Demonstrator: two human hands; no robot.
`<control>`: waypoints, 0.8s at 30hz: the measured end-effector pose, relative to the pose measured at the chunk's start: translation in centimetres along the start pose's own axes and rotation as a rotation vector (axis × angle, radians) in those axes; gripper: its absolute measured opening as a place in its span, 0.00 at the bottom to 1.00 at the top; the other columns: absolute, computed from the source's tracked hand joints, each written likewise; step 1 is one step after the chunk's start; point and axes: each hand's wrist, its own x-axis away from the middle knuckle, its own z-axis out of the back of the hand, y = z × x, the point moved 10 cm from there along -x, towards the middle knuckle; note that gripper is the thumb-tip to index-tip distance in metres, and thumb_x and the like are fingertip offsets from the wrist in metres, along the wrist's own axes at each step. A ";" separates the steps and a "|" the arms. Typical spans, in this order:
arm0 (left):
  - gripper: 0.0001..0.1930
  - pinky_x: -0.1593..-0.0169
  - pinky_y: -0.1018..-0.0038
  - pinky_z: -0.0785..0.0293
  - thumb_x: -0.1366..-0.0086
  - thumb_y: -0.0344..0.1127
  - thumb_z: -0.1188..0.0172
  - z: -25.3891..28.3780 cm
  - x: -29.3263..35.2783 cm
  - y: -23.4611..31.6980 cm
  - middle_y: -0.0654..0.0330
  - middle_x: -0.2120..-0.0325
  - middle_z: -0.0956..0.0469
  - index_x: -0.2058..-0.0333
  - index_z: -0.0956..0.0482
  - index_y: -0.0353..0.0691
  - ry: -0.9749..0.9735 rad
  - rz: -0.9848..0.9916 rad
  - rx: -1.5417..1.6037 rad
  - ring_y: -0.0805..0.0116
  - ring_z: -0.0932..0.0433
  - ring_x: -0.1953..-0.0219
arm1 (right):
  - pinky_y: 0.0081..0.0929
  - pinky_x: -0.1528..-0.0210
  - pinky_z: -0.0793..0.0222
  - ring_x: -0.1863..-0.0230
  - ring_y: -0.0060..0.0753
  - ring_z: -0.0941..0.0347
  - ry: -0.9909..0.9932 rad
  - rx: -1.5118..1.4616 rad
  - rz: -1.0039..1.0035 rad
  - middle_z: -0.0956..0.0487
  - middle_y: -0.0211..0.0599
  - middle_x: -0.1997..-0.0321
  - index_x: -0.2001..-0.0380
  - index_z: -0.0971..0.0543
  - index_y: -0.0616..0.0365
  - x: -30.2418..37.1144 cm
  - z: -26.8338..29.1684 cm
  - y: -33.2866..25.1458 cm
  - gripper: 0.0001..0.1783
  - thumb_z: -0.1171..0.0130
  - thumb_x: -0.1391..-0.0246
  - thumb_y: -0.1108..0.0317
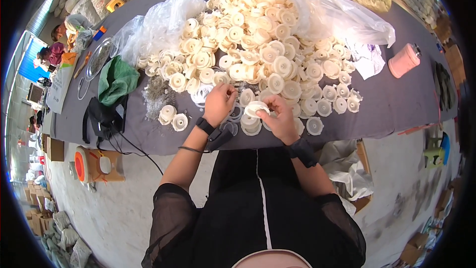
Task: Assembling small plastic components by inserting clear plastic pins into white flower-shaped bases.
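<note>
My right hand (281,120) grips a cream-coloured round plastic part (255,109) between thumb and fingers, above the near edge of the table. Just left of it, my left hand (220,104) has its fingertips pinched together; whatever is between them is too small to see. A big heap of similar cream round parts (280,65) spreads beyond both hands. Beneath the held part stand a few stacked ones (251,125). Thin translucent rings (229,128) lie by my left wrist, and white rings (201,94) sit beyond that hand. Small grey pieces (157,95) are piled farther left.
Clear plastic bags (171,22) lie around the heap on the grey-covered table (391,97). A pink thread cone (404,61) stands at right. At left are a green cloth (118,80) and a black pouch (105,119) with a cable. People (49,57) work at far left.
</note>
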 end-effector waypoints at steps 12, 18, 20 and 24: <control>0.04 0.72 0.74 0.33 0.47 0.27 0.43 1.9 -0.1 1.7 0.57 0.79 0.30 0.73 0.27 0.36 0.044 -0.067 0.238 0.64 0.29 0.77 | 0.20 0.65 0.36 0.70 0.21 0.32 -0.049 0.292 0.147 0.28 0.29 0.72 0.70 0.28 0.59 0.1 -1.1 -2.6 0.12 0.38 0.60 0.74; 0.05 0.76 0.68 0.32 0.51 0.29 0.42 0.7 0.0 0.0 0.57 0.78 0.28 0.74 0.28 0.39 -0.018 -0.024 -0.015 0.57 0.27 0.79 | 0.19 0.63 0.37 0.69 0.20 0.33 -0.078 0.298 0.116 0.28 0.29 0.73 0.72 0.29 0.61 -0.2 -2.2 -2.6 0.10 0.39 0.60 0.76; 0.05 0.76 0.67 0.32 0.51 0.28 0.43 0.1 0.1 -0.1 0.56 0.78 0.28 0.73 0.28 0.40 -0.036 -0.080 -0.086 0.56 0.27 0.78 | 0.21 0.67 0.36 0.71 0.24 0.33 -0.071 0.291 0.145 0.28 0.31 0.74 0.70 0.28 0.60 -0.1 -2.3 -2.4 0.12 0.38 0.60 0.75; 0.04 0.74 0.65 0.31 0.51 0.26 0.45 -0.2 0.1 1.1 0.56 0.77 0.28 0.73 0.26 0.41 -0.036 -0.176 -0.209 0.54 0.27 0.76 | 0.18 0.64 0.37 0.70 0.20 0.33 -0.080 0.274 0.125 0.28 0.29 0.73 0.72 0.29 0.60 -0.1 -1.6 -1.9 0.11 0.39 0.60 0.77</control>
